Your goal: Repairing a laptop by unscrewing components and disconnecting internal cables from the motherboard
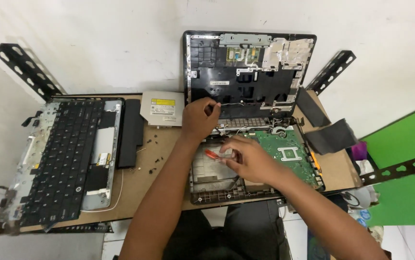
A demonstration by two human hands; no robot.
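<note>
Bright, even light — soft shadows, wide-angle bending at edges, slight blur

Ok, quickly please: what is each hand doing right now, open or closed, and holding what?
Left hand: closed, pinching a thin white wire by the laptop hinge.
Right hand: closed on a screwdriver with an orange-and-clear handle.

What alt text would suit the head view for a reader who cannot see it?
Two bare hands work inside a dismantled laptop base: the right hand holds a red-handled screwdriver, the left hand pinches a thin wire. A removed keyboard and optical drive lie to the left.
</note>
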